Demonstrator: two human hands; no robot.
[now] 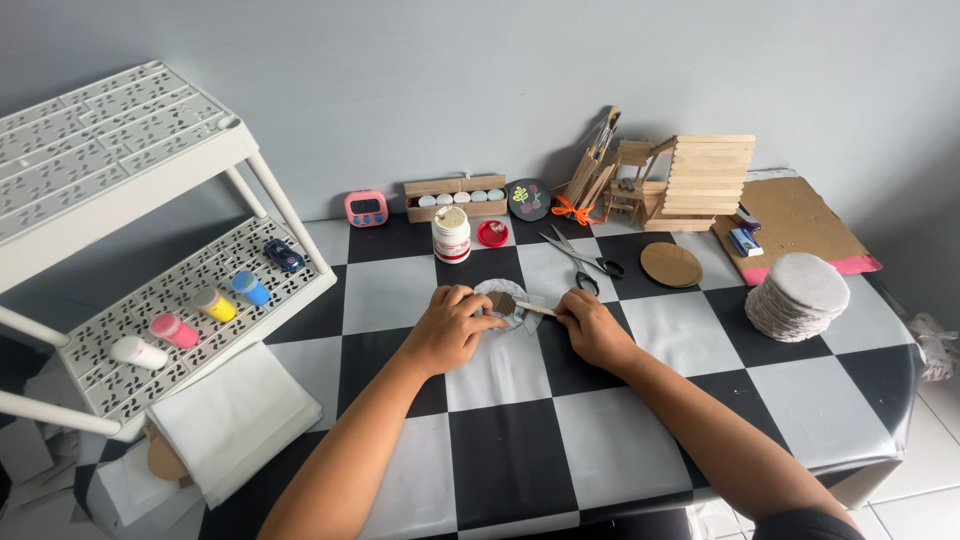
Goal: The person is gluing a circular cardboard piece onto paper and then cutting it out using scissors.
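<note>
A round grey disc point(503, 303) with a brown centre lies on the black-and-white checked table point(500, 440). My left hand point(450, 328) rests on its left edge and presses it down. My right hand point(590, 325) pinches a thin wooden stick point(535, 308) whose tip touches the disc. An open white glue jar point(451, 234) stands just behind the disc, its red lid point(492, 233) beside it.
Scissors point(585, 260), a brown round disc point(671, 264) and a stack of grey discs point(798, 295) lie to the right. Stick-built models point(690, 182), a pink timer point(366, 208) and a paint-pot box point(456, 197) line the wall. A white shelf rack point(160, 300) with paint bottles stands left.
</note>
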